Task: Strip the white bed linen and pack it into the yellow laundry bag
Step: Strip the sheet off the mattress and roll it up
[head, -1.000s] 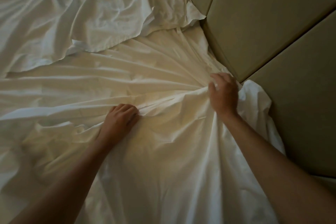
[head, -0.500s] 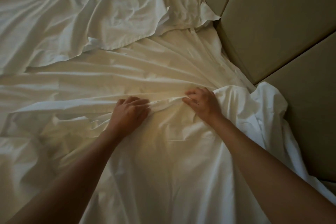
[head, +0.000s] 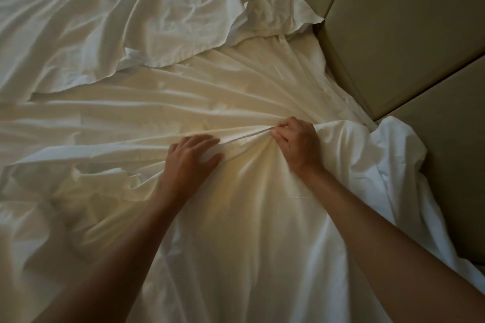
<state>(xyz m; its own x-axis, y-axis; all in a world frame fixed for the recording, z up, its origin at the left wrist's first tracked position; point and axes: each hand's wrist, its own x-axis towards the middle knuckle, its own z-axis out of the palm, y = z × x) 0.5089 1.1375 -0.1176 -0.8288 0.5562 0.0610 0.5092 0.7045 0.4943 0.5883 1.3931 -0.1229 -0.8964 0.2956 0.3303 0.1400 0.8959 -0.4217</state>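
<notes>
Two bare hands work at the middle of a white cotton bed sheet (head: 236, 231) that covers the mattress and is pulled into long radiating creases. The right hand (head: 298, 143) has its fingers curled under and pinches a narrow ridge of the sheet, its knuckles turned toward the left hand, and a loose bunch of the same white fabric is heaped just behind and to the right of its wrist, touching the wall. The left hand (head: 190, 158) lies just beside the right one, a little nearer the person, with its fingers bent into the cloth and its thumb spread, gripping a fold where the ridge from the right hand ends. Beyond both hands, farther up the bed, a rumpled white pillowcase or top sheet (head: 147, 16) lies crumpled over the flat sheet, its hemmed edge running across well above the left hand. To the right of the right hand stands a padded beige upholstered headboard (head: 409, 23), made of large panels with dark seams between them.
</notes>
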